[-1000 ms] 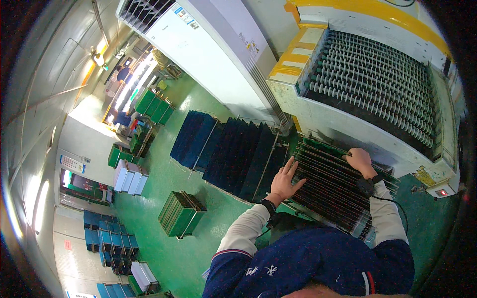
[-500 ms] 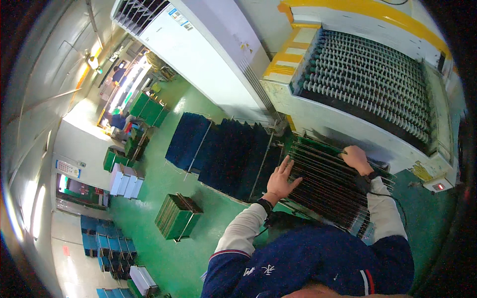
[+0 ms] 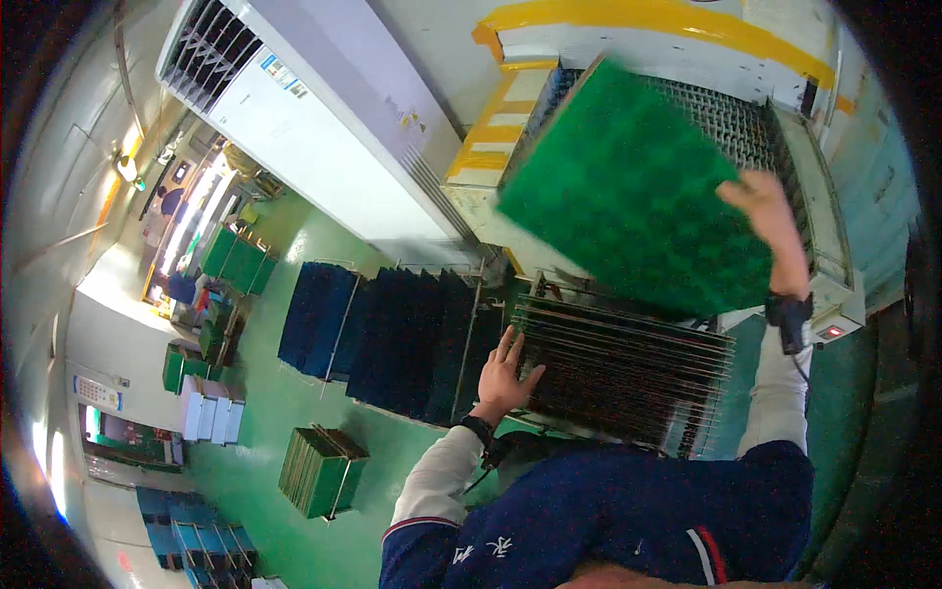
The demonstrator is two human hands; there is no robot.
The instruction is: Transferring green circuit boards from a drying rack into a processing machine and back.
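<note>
A large thin green board [image 3: 638, 187] is tilted above the roller bed, its lower edge over the rack's far end. At the board's right edge my right hand [image 3: 767, 211], a little smeared by motion, grips it with closed fingers. My left hand [image 3: 505, 379] rests at the left side of a rack [image 3: 628, 368] of closely set upright boards, fingers spread and holding nothing. Rows of small wheels on the roller bed [image 3: 731, 123] show behind and beside the green board; the rest of the bed is hidden.
Left of the rack stand racks of dark blue boards [image 3: 417, 344]. A smaller rack of green boards [image 3: 319, 471] sits on the green floor. Farther back are a tall white cabinet unit [image 3: 304, 128] with a grille and more stacked racks [image 3: 235, 260].
My right hand has lifted the green board from the rack's far end up over the roller bed. My left hand stays at the rack's left side. The whole view has shifted.
</note>
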